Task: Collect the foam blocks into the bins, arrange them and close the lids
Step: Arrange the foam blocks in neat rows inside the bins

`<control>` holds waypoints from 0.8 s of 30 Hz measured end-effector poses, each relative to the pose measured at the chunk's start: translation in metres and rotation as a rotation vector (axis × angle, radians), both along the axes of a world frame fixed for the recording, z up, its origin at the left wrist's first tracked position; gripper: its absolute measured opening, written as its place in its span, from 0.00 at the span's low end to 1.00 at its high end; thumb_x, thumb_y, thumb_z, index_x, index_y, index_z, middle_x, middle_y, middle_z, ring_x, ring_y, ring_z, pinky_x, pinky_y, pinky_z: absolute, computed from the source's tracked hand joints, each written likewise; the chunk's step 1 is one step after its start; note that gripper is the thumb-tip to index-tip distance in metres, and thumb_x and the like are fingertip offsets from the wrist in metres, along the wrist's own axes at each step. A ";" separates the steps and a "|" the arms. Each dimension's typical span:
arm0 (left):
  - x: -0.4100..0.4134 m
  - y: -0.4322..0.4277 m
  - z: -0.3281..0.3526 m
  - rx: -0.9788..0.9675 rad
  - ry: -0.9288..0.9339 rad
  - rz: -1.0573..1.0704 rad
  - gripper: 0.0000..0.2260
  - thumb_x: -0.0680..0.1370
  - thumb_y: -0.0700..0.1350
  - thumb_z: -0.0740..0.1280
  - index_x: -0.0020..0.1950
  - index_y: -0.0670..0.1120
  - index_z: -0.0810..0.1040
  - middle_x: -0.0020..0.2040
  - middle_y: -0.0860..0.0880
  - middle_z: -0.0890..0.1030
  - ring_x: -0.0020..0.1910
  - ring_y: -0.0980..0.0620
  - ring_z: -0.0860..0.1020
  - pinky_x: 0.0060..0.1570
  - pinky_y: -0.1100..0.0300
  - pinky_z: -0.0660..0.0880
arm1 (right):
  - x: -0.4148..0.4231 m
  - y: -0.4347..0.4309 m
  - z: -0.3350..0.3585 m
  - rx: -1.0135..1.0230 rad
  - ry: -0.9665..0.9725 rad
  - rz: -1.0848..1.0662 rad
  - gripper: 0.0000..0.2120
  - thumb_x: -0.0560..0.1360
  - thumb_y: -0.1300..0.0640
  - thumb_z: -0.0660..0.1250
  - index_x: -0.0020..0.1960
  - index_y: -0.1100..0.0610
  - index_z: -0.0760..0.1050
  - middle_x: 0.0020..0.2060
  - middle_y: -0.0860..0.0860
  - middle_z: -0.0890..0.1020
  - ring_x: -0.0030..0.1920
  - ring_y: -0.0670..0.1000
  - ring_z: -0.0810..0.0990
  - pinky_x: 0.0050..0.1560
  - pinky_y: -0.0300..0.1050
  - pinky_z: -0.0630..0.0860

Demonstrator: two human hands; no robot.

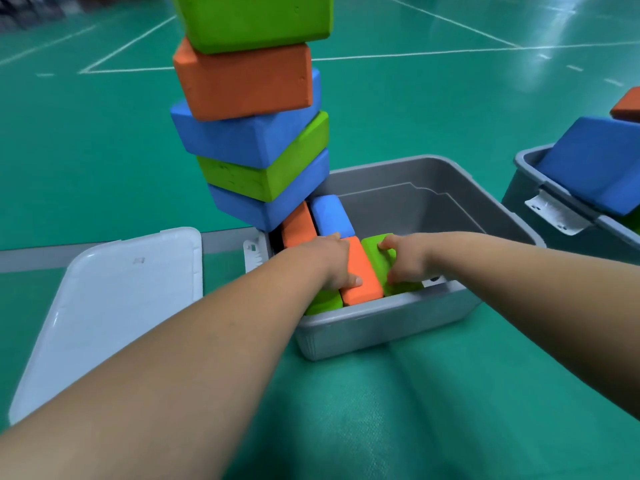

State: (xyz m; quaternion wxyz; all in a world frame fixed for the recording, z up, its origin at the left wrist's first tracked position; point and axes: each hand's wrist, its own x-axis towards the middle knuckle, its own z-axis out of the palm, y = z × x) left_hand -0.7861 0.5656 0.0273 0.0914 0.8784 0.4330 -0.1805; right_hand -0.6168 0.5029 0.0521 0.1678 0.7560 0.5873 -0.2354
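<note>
Head camera looks down on two bare arms reaching into a grey bin (381, 330) on the green floor (450, 98). Left hand (337, 263) grips an orange block (363, 275) standing at the near wall, fingers curled at its far end and thumb on its top. Right hand (405, 266) clutches the green block (375, 252) just right of it, fingers bent over the far edge. Farther in stand a blue block (332, 216) and a second orange block (298, 225). A tall stack of blocks (249, 133) rises at the bin's far left corner. A white lid (114, 306) lies to the left. A second bin (533, 174) on the right holds a tilted blue slab (595, 161).
</note>
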 end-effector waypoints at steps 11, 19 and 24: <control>-0.021 -0.006 0.063 0.121 -0.045 -0.044 0.18 0.82 0.58 0.63 0.52 0.44 0.83 0.50 0.45 0.82 0.54 0.42 0.79 0.50 0.52 0.77 | -0.005 0.025 0.028 0.106 -0.082 0.098 0.22 0.79 0.44 0.63 0.67 0.55 0.78 0.64 0.55 0.80 0.62 0.57 0.79 0.64 0.52 0.76; -0.052 -0.002 0.132 0.192 -0.262 0.079 0.16 0.80 0.58 0.65 0.51 0.47 0.85 0.49 0.45 0.84 0.49 0.45 0.81 0.50 0.48 0.80 | -0.019 0.049 0.110 0.699 0.039 -0.006 0.16 0.76 0.49 0.62 0.48 0.59 0.83 0.45 0.60 0.84 0.50 0.61 0.82 0.47 0.47 0.78; -0.065 -0.012 0.179 0.288 -0.328 0.068 0.14 0.80 0.59 0.65 0.47 0.50 0.83 0.46 0.48 0.84 0.50 0.45 0.80 0.51 0.50 0.80 | -0.038 0.045 0.162 1.025 0.210 -0.113 0.12 0.75 0.52 0.64 0.53 0.56 0.82 0.50 0.58 0.85 0.54 0.61 0.81 0.54 0.49 0.78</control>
